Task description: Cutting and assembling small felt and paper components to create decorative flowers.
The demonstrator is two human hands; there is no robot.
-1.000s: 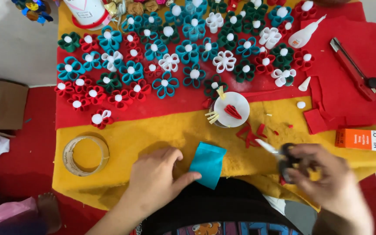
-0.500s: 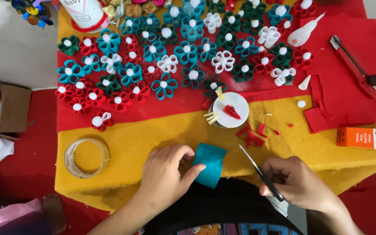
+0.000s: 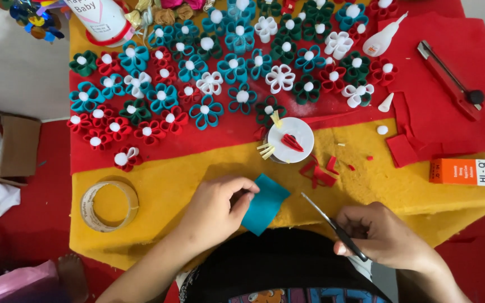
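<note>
We held our left hand [image 3: 215, 212] curled with fingertips pinched together, forearm angled in from lower left, while our right hand [image 3: 383, 235] sat closed in a loose fist, knuckles up.

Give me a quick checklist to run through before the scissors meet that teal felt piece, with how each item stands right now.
1. Teal felt square gripped: ok, the left hand pinches its left edge.
2. Black-handled scissors held: ok, in the right hand.
3. Blades open: not ok, they look closed.
4. Blade tip clear of the left hand's fingers: ok, the tip lies apart, right of the felt.
5. Yellow felt sheet under the work free of clutter: ok, red felt scraps lie farther up.
6. Cut line marked on the felt: cannot tell.
</note>
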